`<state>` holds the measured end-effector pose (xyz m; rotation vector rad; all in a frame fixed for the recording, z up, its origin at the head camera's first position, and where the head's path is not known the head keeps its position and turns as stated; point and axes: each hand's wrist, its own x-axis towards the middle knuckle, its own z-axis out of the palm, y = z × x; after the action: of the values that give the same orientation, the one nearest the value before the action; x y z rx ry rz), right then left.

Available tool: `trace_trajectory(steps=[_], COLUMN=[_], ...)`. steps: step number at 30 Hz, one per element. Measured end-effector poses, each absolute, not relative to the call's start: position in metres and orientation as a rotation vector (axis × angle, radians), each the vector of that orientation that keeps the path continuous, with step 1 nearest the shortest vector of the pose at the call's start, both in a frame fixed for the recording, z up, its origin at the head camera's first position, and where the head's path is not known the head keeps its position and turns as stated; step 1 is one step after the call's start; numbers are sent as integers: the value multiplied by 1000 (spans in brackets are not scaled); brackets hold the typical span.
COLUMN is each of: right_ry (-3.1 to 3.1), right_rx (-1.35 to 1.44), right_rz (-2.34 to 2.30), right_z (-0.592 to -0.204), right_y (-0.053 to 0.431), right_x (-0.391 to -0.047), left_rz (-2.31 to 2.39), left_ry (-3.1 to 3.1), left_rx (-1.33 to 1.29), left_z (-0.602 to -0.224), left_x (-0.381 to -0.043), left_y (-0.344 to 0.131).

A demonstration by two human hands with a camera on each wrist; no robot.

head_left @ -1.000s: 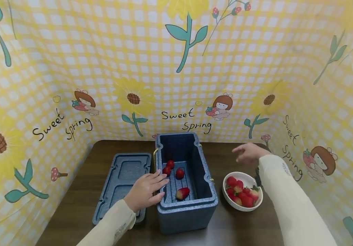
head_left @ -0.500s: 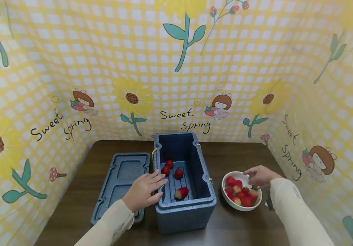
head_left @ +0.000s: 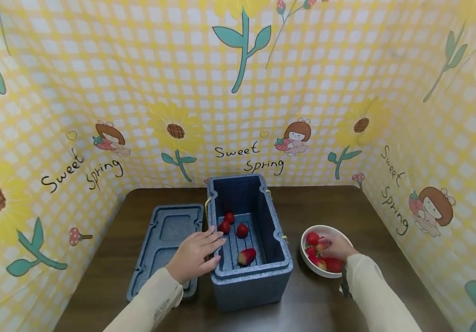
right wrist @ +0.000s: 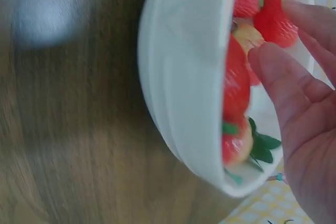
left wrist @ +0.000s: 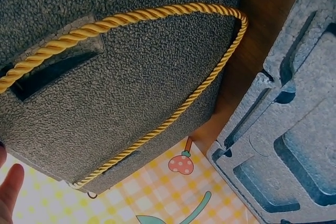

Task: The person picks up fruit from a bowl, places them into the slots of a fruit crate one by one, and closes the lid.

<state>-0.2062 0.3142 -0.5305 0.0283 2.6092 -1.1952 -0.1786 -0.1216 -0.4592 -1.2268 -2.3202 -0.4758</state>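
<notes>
My right hand (head_left: 337,249) reaches into a white bowl (right wrist: 184,61) of strawberries. In the right wrist view its thumb and fingers stand apart, close to a red strawberry (right wrist: 275,19) and a paler one (right wrist: 247,36); whether they touch is hard to tell. My left hand (head_left: 196,256) rests on the left rim of a blue-grey foam box (head_left: 250,293), fingers fairly straight. Inside the box, several strawberries lie on the ribbed floor, one of them, a red and pale strawberry (head_left: 246,257), near the front.
Left of the box, a matching foam lid (head_left: 173,226) lies on the dark wooden table (head_left: 321,203), partly behind my left arm. A yellow rope handle (left wrist: 168,11) hangs along the box's side. Behind the table rises a yellow checked cloth (head_left: 238,110).
My right hand has come down from behind the bowl, past its right rim, and into the strawberries. My left hand stays on the box rim. The head view has shifted slightly.
</notes>
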Motion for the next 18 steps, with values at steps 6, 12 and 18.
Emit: trace_trajectory(steps=[6, 12, 18], right_ry=[2733, 2853, 2848], right_rx=[-131, -203, -103], right_rz=[-1041, -877, -889], right_z=[-547, -558, -560], right_y=[301, 290, 283], right_x=[-210, -221, -219], left_rz=[-476, -471, -462], left_ry=[-2304, -2287, -2309], left_rx=[-1233, -1229, -1237], left_z=[-463, -461, -457], left_x=[-180, -182, -180], left_y=[-122, -123, -122])
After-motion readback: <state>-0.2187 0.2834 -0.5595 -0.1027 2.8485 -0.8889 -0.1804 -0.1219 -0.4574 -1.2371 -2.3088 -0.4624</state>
